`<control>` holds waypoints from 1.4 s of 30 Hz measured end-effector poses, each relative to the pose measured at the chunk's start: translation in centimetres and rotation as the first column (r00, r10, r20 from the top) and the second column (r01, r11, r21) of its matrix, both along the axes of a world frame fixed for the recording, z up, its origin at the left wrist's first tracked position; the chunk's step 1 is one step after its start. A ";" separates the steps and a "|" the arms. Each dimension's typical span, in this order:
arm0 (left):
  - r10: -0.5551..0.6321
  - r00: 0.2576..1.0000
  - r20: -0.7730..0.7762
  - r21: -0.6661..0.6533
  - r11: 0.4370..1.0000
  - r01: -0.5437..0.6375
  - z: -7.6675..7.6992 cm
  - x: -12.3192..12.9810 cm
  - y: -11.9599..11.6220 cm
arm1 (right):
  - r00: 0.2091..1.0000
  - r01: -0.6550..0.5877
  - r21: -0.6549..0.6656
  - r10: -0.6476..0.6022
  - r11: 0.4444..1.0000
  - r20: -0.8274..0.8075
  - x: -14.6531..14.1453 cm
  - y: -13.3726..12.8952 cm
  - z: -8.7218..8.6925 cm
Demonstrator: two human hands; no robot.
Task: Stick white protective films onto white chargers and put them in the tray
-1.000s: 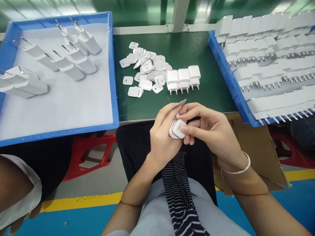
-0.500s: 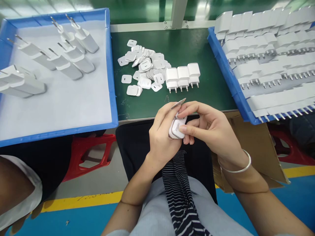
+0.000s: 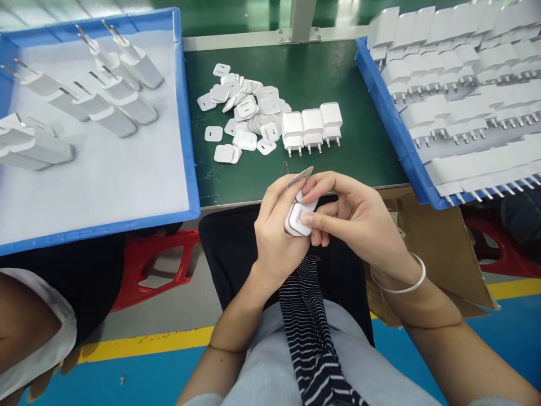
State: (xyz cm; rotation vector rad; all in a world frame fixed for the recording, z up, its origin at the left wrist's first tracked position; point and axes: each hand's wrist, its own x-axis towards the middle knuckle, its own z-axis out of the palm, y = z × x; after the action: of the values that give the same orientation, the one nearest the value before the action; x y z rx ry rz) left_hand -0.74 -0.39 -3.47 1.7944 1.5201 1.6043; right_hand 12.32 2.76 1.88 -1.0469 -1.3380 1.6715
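My left hand (image 3: pixel 276 225) is wrapped around a white charger (image 3: pixel 296 220), its end face tilted up toward me. Faint grey lettering shows on that face. A thin flat plate (image 3: pixel 301 176) juts out between the left fingers. My right hand (image 3: pixel 344 211) is closed against the same end, its thumb lying on the white end cap (image 3: pixel 301 213) and its index finger bent over a white part just behind. Fingers hide most of the charger's body. Beyond the hands, a loose pile of white end caps (image 3: pixel 247 110) lies beside three white plug chargers (image 3: pixel 311 127) standing in a row.
A blue tray (image 3: pixel 192 186) on the left holds several white chargers (image 3: pixel 114 115) with pins up. Another blue tray (image 3: pixel 393 132) at right is packed with rows of chargers. A metal post (image 3: pixel 302 22) rises at the back of the green table (image 3: pixel 338 73). Another person's arm (image 3: pixel 25 332) shows at lower left.
Both hands keep the same grip on the charger and cap. The whole view has shifted slightly; the right thumb still rests on the cap.
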 end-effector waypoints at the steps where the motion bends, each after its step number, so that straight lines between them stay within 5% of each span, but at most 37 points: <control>1: -0.003 1.000 0.027 -0.008 1.000 0.003 0.0 0.1 0.0 | 1.000 0.012 0.019 -0.012 1.000 0.022 -0.1 -0.1 -0.1; 5: -0.022 0.986 0.163 -0.052 0.998 0.031 -0.2 0.3 0.0 | 0.991 0.075 0.148 -0.090 0.986 0.103 -0.3 -0.5 -0.5; 10: -0.038 0.977 0.209 -0.052 0.997 0.050 -0.4 0.0 0.1 | 0.999 0.050 0.163 -0.049 0.985 -0.011 -0.1 -1.2 -0.9; 22: -0.043 0.999 0.003 0.083 0.996 0.043 -0.5 -0.1 0.0 | 0.978 0.206 0.154 -0.209 0.966 0.006 -1.5 -1.5 -1.2; 27: -0.084 0.977 -0.196 0.094 0.990 0.104 2.0 -2.6 -0.8 | 0.979 0.118 0.155 -0.089 0.981 -0.182 -0.8 -1.9 -1.5; 30: 0.031 0.873 -0.487 0.126 0.991 0.034 5.1 -7.6 -1.1 | 0.956 0.106 0.170 -0.053 0.980 -0.290 0.2 -1.3 -2.0; 33: 0.150 0.628 -0.763 0.045 0.982 -0.181 7.9 -13.9 -0.6 | 0.942 0.200 0.140 -0.151 0.970 -0.299 1.3 -0.3 -2.7; 36: 0.015 0.467 -0.884 -0.232 0.853 -0.467 8.9 -18.3 1.1 | 0.931 0.246 0.076 -0.213 0.966 -0.297 1.7 0.5 -3.7; 38: -0.057 0.461 -0.886 -0.321 0.791 -0.520 8.9 -19.1 2.5 | 0.931 0.238 0.041 -0.216 0.970 -0.295 1.7 0.8 -4.4; 42: -0.141 0.487 -0.862 -0.396 0.788 -0.472 8.6 -17.6 5.0 | 0.934 0.265 0.018 -0.252 0.964 -0.253 2.1 1.4 -4.8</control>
State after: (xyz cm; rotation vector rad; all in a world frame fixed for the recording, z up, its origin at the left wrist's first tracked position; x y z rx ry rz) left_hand -18.30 4.64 5.14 2.1430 2.3191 -0.0270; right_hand 14.41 4.14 -2.96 -0.9056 -1.0275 1.5062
